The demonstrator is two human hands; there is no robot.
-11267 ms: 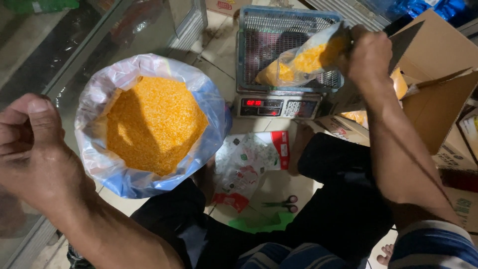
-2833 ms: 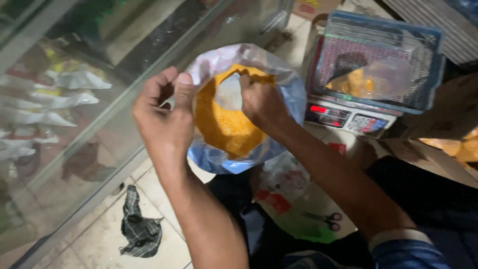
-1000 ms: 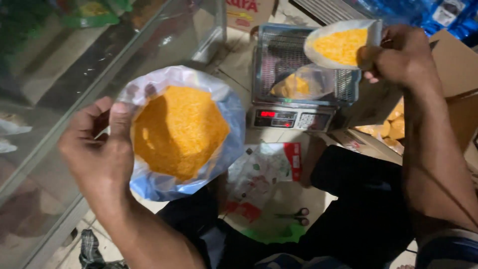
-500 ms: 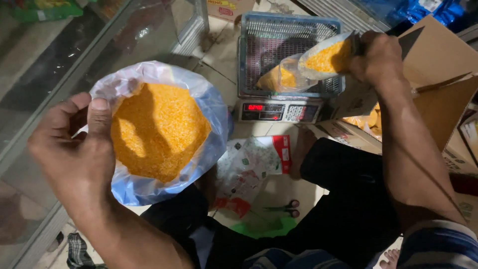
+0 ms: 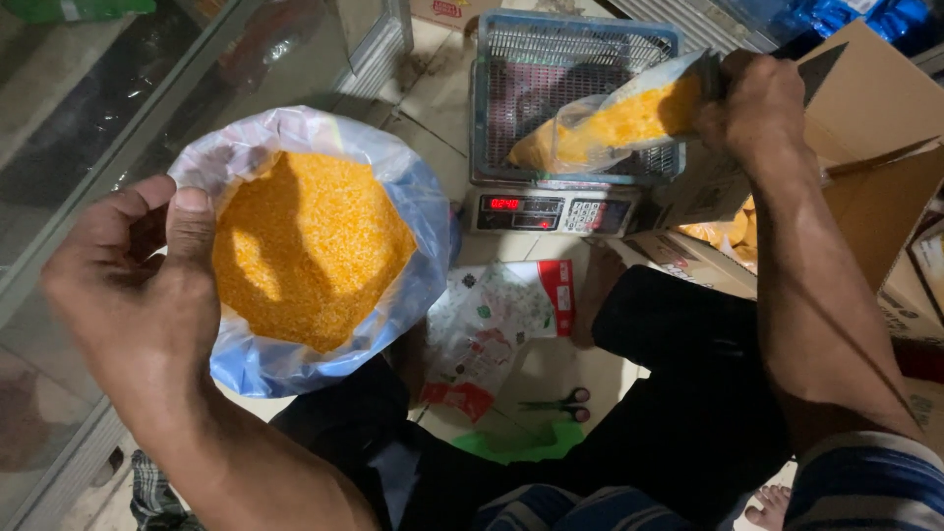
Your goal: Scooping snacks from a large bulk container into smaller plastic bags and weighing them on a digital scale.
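A tiled floor [image 5: 433,59] beside a glass cabinet carries everything here. A small clear bag [image 5: 615,123], part-filled with fine orange-yellow grain, lies tilted in the blue wire basket [image 5: 575,39] on the digital scale [image 5: 556,211]. The right hand [image 5: 757,98] pinches the bag's top end, its grip pressed together. Left of the scale stands a big open plastic sack [image 5: 315,246] of the same grain; the left hand [image 5: 133,285] hovers at its rim, thumb against curled fingers, holding nothing visible. Below the scale lie printed packets [image 5: 501,315] and scissors [image 5: 556,401]; cardboard boxes [image 5: 875,118] stand to its right.
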